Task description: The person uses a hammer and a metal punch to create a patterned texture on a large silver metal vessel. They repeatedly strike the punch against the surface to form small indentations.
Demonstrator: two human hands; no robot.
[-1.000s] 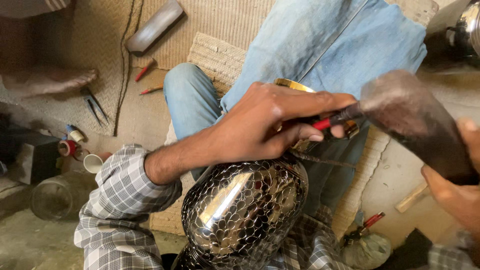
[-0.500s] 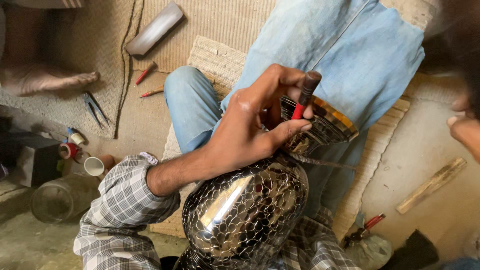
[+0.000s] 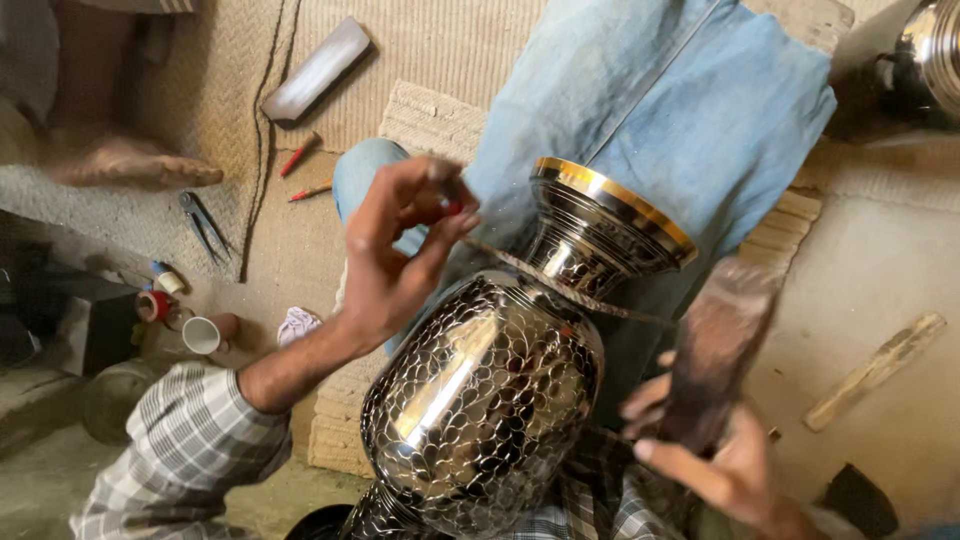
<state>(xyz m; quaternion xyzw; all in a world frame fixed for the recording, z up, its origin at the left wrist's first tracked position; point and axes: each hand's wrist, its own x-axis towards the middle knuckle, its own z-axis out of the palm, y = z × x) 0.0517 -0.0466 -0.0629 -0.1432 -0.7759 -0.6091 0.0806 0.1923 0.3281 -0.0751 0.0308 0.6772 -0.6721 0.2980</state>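
Observation:
A shiny dark metal vase [image 3: 490, 390] with an engraved scale pattern and a gold-rimmed mouth [image 3: 612, 205] lies across my lap, mouth pointing away. My left hand [image 3: 395, 255] hovers above its shoulder, fingers pinched on a small red-handled engraving tool [image 3: 450, 195]. My right hand [image 3: 715, 470] is low at the right, gripping a dark wooden mallet [image 3: 720, 345] that is blurred. A thin cord [image 3: 570, 290] runs across the vase's neck.
My jeans-clad leg [image 3: 650, 110] stretches over woven mats. On the floor lie a grey block [image 3: 318, 68], red tools [image 3: 300, 155], pliers [image 3: 200, 222], small cups [image 3: 200, 335] and a wooden stick [image 3: 878, 368]. Another person's bare foot [image 3: 130, 165] is at the left.
My left hand has lifted off the vase's neck and moved left, uncovering the gold rim. The mallet has swung down to the lower right.

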